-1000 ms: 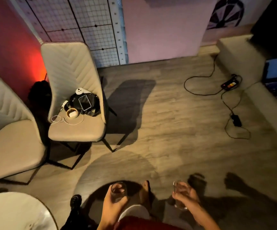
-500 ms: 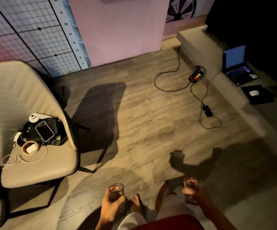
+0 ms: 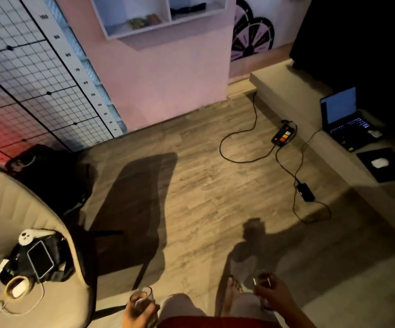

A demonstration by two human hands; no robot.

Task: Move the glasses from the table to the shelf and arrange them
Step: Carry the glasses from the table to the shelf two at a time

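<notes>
A person's left hand (image 3: 138, 314) grips one glass (image 3: 142, 300) and the right hand (image 3: 273, 297) another glass (image 3: 263, 281), held low above the floor (image 3: 203, 185), well short of the wall shelf (image 3: 158, 17).

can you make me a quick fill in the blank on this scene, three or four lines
1. Each of the two hands, left hand and right hand, holds one ____.
2. The white shelf hangs on the ____ wall.
3. The open laptop sits on the raised ledge to the person's ____.
4. The phone lies on the seat of the beige ____.

Missing words: glass; pink; right; chair
</notes>
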